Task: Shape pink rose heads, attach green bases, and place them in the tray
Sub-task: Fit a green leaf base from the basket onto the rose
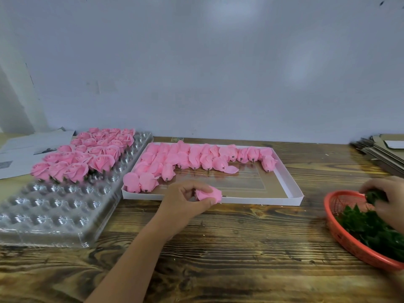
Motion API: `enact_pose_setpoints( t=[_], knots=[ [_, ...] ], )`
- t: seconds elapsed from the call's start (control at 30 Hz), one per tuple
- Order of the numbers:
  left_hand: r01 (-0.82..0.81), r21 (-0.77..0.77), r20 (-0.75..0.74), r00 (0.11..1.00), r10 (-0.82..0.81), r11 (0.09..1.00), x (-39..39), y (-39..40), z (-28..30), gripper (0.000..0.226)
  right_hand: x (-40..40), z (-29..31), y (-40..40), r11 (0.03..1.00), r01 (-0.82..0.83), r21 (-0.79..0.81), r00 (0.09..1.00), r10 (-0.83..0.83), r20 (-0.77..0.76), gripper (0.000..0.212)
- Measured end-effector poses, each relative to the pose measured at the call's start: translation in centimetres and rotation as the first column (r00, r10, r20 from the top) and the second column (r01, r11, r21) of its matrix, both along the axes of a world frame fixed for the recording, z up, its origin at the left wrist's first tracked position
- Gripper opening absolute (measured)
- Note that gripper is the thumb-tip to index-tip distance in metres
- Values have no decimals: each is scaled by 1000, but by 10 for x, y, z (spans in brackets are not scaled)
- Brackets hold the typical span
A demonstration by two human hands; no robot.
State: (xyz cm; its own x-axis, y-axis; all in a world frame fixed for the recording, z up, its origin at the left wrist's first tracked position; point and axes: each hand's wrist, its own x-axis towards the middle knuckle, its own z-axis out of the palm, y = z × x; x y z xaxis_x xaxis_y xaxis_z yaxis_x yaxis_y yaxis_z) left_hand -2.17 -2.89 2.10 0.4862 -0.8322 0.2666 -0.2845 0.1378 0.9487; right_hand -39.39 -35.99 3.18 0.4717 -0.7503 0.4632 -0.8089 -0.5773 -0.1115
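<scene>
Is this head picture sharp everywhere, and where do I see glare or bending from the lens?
Head view: the wide lens bows the table edge; the wall shows soft pale light patches; glare glints on the clear plastic tray. The left hand with its pink rose head is fairly sharp; the right hand in the red basket of green bases is blurred.

Head view, forward-down over table (pixel 218 248)

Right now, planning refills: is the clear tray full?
Partly full. Finished roses fill the far cells of the clear tray; its near rows show bare cells.
</scene>
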Motion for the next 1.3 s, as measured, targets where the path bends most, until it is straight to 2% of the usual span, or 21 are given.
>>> enact_pose_setpoints(
  t=[0.13, 0.37, 0.57, 0.73, 0.9, 1.03, 1.2, 1.3],
  knots=[
    [-2, -3, 13, 1000, 2, 1000, 0, 0, 0, 28, -12, -15, -20, 999, 33, 37, 999, -33, 2, 58],
    [8, -5, 15, 1000, -8, 1000, -1, 1, 1, 27, -31, -38, -51, 993, -19, 113, 999, 15, 35, 26],
    [14, -7, 8, 1000, -14, 1000, -1, 1, 3, 26, -24, -27, -31, 963, -9, 268, 993, -22, 114, 34],
    [5, -12, 1, 1000, -5, 1000, -1, 1, 2, 27, -38, -36, -48, 975, 19, 220, 1000, -17, -11, 34],
    [4, -13, 0, 1000, -4, 1000, -2, 1, 3, 27, -43, -33, -58, 982, 2, 189, 999, 7, -48, 41],
    [2, -13, -9, 1000, -2, 1000, -2, 1, 4, 28, -35, -31, -48, 984, -19, 177, 1000, 23, -21, 43],
    [7, -12, -10, 1000, -7, 1000, -2, 1, 3, 28, -24, -12, -15, 986, -83, 146, 996, 81, 19, 21],
    [-1, -1, -7, 1000, 1, 1000, -2, 1, 3, 27, -15, -4, 1, 982, -103, 157, 995, 104, 2, 29]
  ],
)
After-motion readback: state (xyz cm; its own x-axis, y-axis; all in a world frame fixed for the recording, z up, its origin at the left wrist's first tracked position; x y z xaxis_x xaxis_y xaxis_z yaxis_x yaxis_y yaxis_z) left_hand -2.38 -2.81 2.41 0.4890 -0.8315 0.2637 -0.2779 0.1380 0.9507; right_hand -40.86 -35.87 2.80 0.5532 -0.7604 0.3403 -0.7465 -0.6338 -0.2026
